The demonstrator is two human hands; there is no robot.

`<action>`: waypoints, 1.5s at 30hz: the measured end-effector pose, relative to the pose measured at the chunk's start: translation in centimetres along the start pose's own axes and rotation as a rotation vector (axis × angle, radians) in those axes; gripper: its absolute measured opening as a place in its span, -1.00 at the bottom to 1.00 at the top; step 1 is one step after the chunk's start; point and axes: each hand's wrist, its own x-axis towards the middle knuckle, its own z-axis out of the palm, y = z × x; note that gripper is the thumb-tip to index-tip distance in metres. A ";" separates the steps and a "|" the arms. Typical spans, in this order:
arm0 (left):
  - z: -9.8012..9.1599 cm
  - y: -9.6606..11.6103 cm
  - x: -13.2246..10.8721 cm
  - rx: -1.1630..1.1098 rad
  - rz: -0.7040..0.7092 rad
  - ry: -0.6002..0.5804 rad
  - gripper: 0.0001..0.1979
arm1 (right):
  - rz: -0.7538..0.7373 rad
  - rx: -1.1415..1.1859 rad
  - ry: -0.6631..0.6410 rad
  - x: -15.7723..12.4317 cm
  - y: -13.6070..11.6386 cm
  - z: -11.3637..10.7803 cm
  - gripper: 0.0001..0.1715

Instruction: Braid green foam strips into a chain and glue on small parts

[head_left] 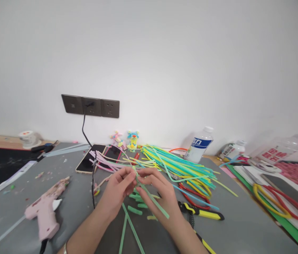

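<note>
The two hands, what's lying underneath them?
Below the left hand, the right hand and the green stem they hold, short green pieces show on the gray table. Whatever else the hands cover cannot be seen.

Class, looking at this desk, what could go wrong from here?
The pink glue gun, lying left of the left hand, could burn a straying arm if hot. The black cable running down from the wall sockets might catch that hand. The right hand might scatter the short green pieces beside it.
</note>
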 end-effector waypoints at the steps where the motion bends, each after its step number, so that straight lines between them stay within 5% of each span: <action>1: 0.0 0.0 0.0 -0.026 -0.015 0.002 -0.63 | -0.022 -0.029 -0.002 -0.1 0.1 0.1 -0.81; 5: -0.1 0.2 -0.2 -0.089 -0.048 0.001 -0.64 | -0.089 -0.076 0.028 -0.1 0.5 0.3 -0.76; 15: -0.1 0.2 -0.1 -0.055 0.001 0.020 -0.67 | 0.044 0.110 0.049 0.3 -0.1 -0.4 -0.74; 25: 0.0 0.4 -0.1 0.048 0.007 -0.029 -0.66 | 0.409 0.511 0.170 0.0 1.4 0.0 -0.84; 45: -0.7 0.2 -0.4 0.136 -0.170 -0.242 -0.71 | 0.570 0.691 -0.098 0.9 0.4 -1.2 -0.68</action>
